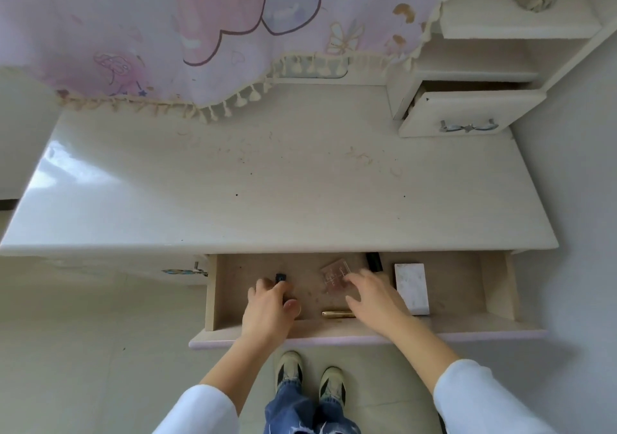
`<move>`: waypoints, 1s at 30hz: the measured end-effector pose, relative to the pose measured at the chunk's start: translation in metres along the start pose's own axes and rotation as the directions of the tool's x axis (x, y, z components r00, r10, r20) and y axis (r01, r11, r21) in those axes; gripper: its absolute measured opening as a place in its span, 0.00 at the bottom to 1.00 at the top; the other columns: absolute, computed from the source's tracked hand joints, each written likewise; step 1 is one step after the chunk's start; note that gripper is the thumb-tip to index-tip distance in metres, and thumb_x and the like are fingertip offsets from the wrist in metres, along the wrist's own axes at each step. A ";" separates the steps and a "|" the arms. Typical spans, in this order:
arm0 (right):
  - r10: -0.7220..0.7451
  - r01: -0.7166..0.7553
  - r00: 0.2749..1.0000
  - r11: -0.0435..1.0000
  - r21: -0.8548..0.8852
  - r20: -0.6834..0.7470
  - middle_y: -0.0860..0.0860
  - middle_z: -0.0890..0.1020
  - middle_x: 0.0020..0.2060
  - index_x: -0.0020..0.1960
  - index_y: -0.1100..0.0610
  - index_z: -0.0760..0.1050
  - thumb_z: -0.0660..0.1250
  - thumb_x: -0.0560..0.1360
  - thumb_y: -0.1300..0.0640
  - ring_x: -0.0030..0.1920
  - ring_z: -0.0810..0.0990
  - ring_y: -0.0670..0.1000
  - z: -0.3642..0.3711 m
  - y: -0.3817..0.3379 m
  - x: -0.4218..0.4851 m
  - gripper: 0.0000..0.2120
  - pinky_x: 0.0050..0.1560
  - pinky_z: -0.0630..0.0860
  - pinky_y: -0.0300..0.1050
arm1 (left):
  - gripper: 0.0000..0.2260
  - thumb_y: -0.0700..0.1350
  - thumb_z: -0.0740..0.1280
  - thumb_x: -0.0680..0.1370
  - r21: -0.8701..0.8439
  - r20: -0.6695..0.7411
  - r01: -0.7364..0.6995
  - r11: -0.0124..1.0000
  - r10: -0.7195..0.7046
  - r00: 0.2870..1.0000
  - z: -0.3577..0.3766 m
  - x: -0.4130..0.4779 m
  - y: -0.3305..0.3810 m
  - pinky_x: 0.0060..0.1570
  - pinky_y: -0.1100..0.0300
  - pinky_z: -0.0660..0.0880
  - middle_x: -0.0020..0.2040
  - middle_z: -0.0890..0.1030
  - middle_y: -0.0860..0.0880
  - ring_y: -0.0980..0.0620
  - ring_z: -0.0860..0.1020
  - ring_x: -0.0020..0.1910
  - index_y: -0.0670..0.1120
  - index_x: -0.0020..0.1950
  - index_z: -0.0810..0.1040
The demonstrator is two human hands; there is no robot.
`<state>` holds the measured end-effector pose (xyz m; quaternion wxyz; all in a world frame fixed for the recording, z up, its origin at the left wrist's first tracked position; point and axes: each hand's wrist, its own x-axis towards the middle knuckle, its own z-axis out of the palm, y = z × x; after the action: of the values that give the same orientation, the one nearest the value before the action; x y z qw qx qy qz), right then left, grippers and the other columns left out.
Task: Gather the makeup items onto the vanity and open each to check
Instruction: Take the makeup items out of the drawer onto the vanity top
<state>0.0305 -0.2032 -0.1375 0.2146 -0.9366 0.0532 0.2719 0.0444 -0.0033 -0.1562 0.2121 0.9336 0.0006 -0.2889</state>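
Left hand (270,303) curls round a small black tube (280,278) in the open drawer (497,286); right hand (374,296) is spread loose over the clear case (334,275), gripping nothing.
Probably all light, hard, slick plastic: pinch across the sides. Clear case may crack, so lift it flat. Gold tube (337,314), black stick (374,261) and white box (411,288) wait; none on the vanity top (267,183) yet.
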 end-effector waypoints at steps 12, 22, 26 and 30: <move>0.135 -0.061 0.976 0.924 -0.377 0.172 0.51 0.68 0.67 0.71 0.53 0.62 0.73 0.68 0.49 0.67 0.68 0.55 0.017 0.002 0.062 0.36 0.58 0.72 0.48 | 0.13 0.46 0.63 0.75 0.166 0.174 0.030 0.986 -0.060 0.983 0.027 0.042 -0.003 0.49 0.51 0.75 0.61 0.65 0.41 0.37 0.73 0.52 0.45 0.58 0.73; 0.158 -0.242 0.906 0.955 0.173 0.393 0.50 0.85 0.41 0.45 0.56 0.81 0.72 0.65 0.57 0.43 0.83 0.50 0.018 0.009 0.055 0.09 0.43 0.81 0.45 | 0.18 0.52 0.66 0.74 0.167 0.252 -0.070 0.983 0.026 0.967 0.018 0.046 -0.013 0.51 0.52 0.75 0.62 0.65 0.41 0.39 0.74 0.52 0.46 0.60 0.70; 0.152 -0.192 0.886 0.980 0.048 0.438 0.50 0.85 0.41 0.44 0.56 0.81 0.69 0.61 0.56 0.44 0.83 0.50 0.026 0.011 0.057 0.12 0.45 0.82 0.48 | 0.16 0.55 0.68 0.74 0.146 0.243 -0.107 0.984 0.069 0.968 0.018 0.046 -0.020 0.50 0.52 0.75 0.61 0.66 0.43 0.40 0.76 0.50 0.46 0.54 0.73; 0.153 -0.170 0.862 0.985 -0.009 0.484 0.50 0.81 0.38 0.38 0.54 0.77 0.72 0.61 0.55 0.39 0.80 0.50 0.025 0.002 0.060 0.07 0.31 0.71 0.38 | 0.15 0.56 0.69 0.72 0.098 0.220 -0.101 0.990 0.077 0.972 0.018 0.044 -0.022 0.46 0.54 0.74 0.59 0.67 0.43 0.40 0.76 0.48 0.47 0.49 0.72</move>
<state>0.0687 -0.1926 -0.1892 0.2134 -0.8276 0.0810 0.5128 0.0687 0.0047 -0.2022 0.1728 0.9060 -0.0799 -0.3781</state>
